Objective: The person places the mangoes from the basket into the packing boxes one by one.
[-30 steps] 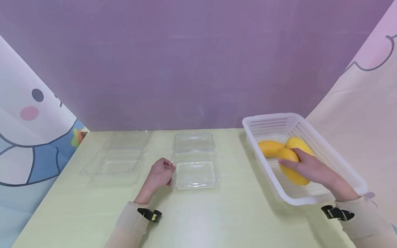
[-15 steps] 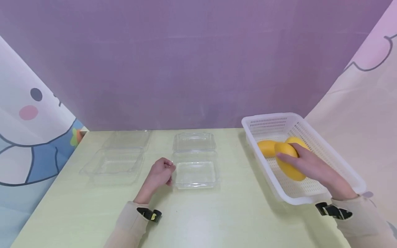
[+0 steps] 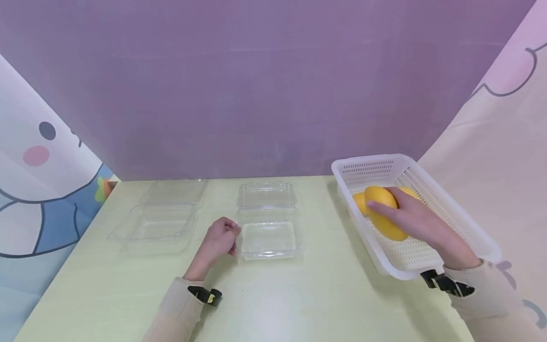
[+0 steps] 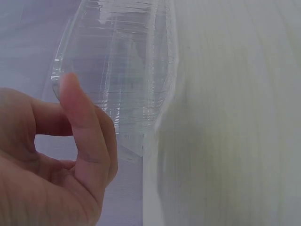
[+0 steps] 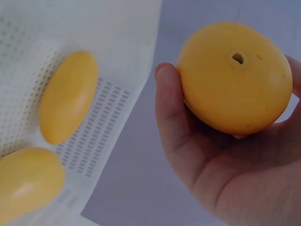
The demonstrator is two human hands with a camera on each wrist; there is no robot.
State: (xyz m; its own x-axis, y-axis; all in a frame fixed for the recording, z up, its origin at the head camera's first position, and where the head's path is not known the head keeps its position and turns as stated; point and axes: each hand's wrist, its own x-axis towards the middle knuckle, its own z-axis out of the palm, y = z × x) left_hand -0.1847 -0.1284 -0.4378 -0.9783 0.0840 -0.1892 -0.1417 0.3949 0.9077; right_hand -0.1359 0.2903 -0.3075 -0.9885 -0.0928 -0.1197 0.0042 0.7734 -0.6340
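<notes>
My right hand (image 3: 416, 213) grips a yellow mango (image 3: 388, 229) above the white perforated basket (image 3: 406, 274). In the right wrist view the mango's end (image 5: 235, 84), with a small dark hole, faces the camera. Two more mangoes (image 5: 69, 96) lie in the basket, partly hidden by the held one in the head view. On the left, my left hand (image 3: 220, 240) pinches the left edge of a clear plastic clamshell box (image 3: 270, 237), whose lid (image 3: 267, 194) is folded back. Thumb and finger meet at its rim (image 4: 57, 70) in the left wrist view.
A larger clear clamshell box (image 3: 158, 228) stands to the left of my left hand, lid folded back. Both boxes and the basket are on a pale yellow-green table (image 3: 265, 304). A purple wall (image 3: 256, 95) rises along its far edge.
My right hand has lifted the mango and moved it left and slightly away from me, over the basket's left side. My left hand and the boxes have stayed in place.
</notes>
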